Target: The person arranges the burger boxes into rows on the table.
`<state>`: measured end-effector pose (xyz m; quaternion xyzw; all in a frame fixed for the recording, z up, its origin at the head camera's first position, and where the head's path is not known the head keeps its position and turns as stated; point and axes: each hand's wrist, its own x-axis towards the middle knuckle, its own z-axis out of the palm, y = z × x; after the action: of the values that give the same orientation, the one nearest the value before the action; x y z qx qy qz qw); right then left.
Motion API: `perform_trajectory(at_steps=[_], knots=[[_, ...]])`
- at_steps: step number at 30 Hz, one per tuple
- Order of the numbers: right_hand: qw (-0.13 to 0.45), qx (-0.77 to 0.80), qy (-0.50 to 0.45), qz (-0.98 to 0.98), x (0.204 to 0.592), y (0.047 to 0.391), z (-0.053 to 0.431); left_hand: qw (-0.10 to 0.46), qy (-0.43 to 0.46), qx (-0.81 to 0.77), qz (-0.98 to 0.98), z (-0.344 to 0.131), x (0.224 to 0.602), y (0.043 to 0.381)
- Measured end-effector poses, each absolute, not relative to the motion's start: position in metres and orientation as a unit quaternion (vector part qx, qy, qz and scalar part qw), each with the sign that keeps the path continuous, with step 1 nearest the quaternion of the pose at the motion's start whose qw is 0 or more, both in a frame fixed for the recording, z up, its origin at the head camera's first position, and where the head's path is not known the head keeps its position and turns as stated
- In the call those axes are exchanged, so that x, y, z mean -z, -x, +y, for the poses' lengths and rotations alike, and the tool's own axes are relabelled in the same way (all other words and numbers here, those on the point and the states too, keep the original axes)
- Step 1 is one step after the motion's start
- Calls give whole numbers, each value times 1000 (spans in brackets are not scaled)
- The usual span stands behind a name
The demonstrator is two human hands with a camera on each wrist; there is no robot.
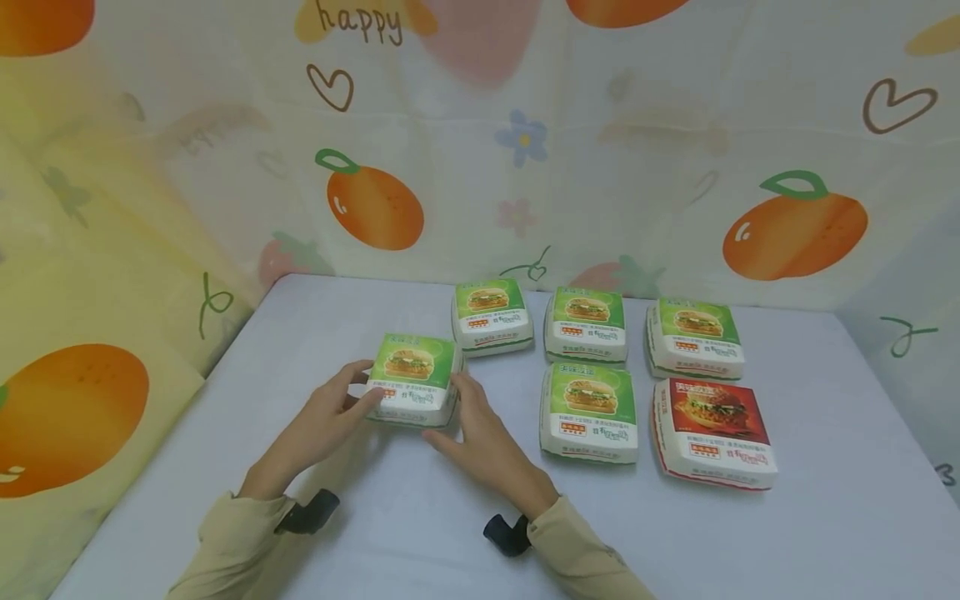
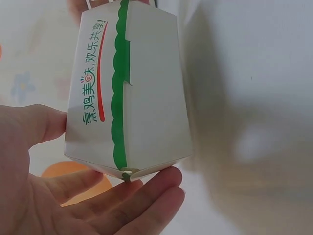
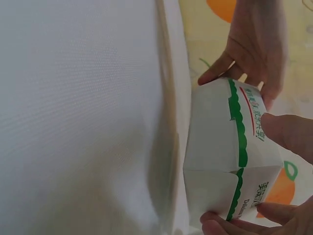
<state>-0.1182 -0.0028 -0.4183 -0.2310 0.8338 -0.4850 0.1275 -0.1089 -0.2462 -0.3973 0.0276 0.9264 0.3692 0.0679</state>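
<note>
A green-and-white burger box [image 1: 414, 379] with a burger picture on its lid is held between both hands at the left of the group. My left hand [image 1: 318, 427] grips its left side, thumb toward the front of the lid and fingers around the side and lower corner. On the opposite side, my right hand [image 1: 491, 437] holds it between thumb and fingers. From the left wrist view, the box [image 2: 151, 98] shows its white lower wall and scalloped green trim, with a shadow on the table beside it. Its flaps are closed.
Several matching green boxes stand to the right: back left [image 1: 491, 317], back middle [image 1: 587, 325], back right [image 1: 695, 337] and front middle [image 1: 588, 414]. A red burger box [image 1: 714, 433] sits front right. The white table [image 1: 420, 517] meets a fruit-print cloth [image 1: 450, 125] behind.
</note>
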Motion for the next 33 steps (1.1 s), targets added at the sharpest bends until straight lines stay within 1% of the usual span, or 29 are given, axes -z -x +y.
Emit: perform_trajectory(at_steps=[10,22,27,33], knots=[[127,479,210,843,418,106,11,94,-28,-374,922,-229,405,104],[127,443,164,872,416,100,21,112,-35,-385,915,-212,413,104],[115,435,149,881,412,100,26,116,-39,-390,913,-204,416,105],[94,427,152,887,410,102,33,119,-37,-390,912,-195,417,106]])
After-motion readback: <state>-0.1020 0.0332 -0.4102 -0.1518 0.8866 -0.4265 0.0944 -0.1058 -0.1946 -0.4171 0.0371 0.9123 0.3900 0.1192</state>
